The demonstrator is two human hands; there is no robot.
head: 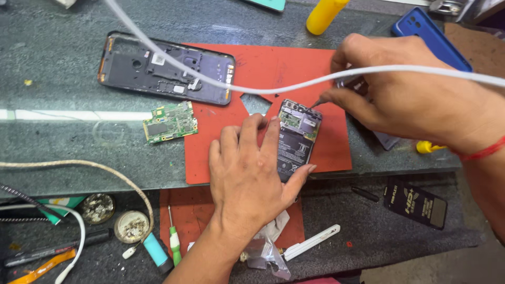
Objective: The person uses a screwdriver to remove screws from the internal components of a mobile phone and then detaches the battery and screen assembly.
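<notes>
a dark stone tabletop [63,147] carries a red mat [273,68] near its front edge, with an empty phone frame [163,68] overlapping the mat's left side and a green circuit board [170,122] just left of it. on the mat lies an opened phone [295,138]; the left hand [252,179] rests flat on its left side, fingers loose and not gripping. the right hand [415,100] has its grip pinched on a thin tool [315,103] whose tip touches the phone's top edge.

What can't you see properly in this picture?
Head view:
- Tool tip at the open phone: too small; the right hand hides the handle.
- Phone's left side: under the left hand.
- Blue case: partly behind the right hand.
- Yellow bottle: top cut off by the edge.
- Green board: chips too small to tell.
- White cable: both ends run out of frame.
</notes>
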